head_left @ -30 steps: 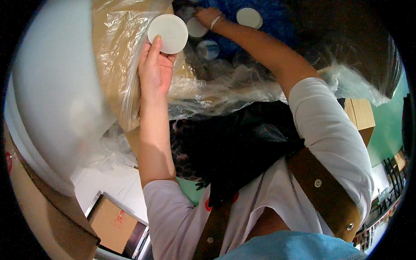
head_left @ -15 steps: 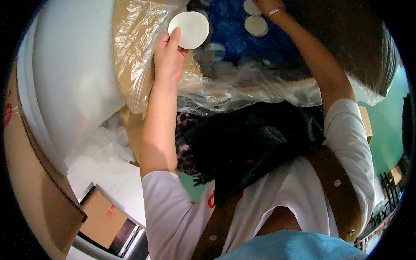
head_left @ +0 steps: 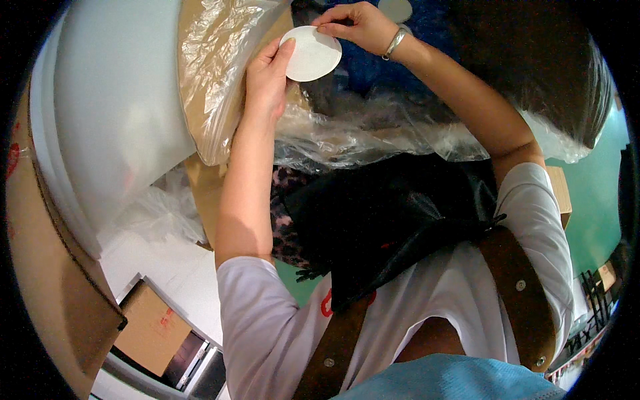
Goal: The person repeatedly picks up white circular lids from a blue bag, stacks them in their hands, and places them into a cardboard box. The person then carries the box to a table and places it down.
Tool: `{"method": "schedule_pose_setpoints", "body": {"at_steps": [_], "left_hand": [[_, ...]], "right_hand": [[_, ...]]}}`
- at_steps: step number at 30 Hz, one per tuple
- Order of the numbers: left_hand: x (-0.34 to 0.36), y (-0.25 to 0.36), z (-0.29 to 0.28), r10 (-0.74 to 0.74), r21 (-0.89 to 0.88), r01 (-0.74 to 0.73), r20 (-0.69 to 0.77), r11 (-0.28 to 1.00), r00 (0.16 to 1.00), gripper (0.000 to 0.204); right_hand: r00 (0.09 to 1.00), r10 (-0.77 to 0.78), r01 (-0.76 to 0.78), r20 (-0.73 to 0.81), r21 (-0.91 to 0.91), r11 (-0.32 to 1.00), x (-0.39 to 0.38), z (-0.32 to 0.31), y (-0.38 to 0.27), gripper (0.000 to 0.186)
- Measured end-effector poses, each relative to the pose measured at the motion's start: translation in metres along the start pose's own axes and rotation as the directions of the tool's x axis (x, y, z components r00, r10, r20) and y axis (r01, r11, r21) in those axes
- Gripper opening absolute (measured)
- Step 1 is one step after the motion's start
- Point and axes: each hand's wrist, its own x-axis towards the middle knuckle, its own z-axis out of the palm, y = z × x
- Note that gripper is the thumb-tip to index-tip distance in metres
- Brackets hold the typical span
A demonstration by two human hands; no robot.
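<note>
A round white disc (head_left: 312,59), flat and thin, is pinched at its left edge by my left hand (head_left: 267,77), with the thumb on its face. From the right, my right hand (head_left: 363,28) reaches over and its thumb and forefinger close on the disc's upper edge. Whether there is one disc or a stack here I cannot tell. Another pale disc (head_left: 396,9) lies beyond my right wrist, over the dark blue contents (head_left: 427,60) of a box lined with clear plastic film (head_left: 373,127).
A cardboard flap (head_left: 210,73) under clear film stands left of my left hand. Farther left is a large whitish translucent sheet or bag (head_left: 120,113). A brown carton (head_left: 152,327) sits at the lower left. Black cloth (head_left: 407,213) covers my lap.
My right hand has come left and nearer from the far discs to the one in my left hand. My left hand and its disc have shifted slightly right.
</note>
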Motion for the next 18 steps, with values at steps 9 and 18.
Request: {"method": "schedule_pose_setpoints", "body": {"at_steps": [9, 18], "left_hand": [[0.003, -0.004, -0.009, -0.029, 0.074, 0.03, -0.009, 0.997, 1.0, 0.028], [-0.01, 0.003, -0.023, 0.153, -0.205, -0.155, -0.023, 0.966, 0.988, 0.034]], "right_hand": [[0.941, 0.157, -0.04, -0.301, 0.36, 0.932, 0.032, -0.007, 0.088, 0.011], [0.964, 0.254, -0.262, -0.084, -0.109, 0.959, 0.056, 0.024, 0.16, 0.019]]}}
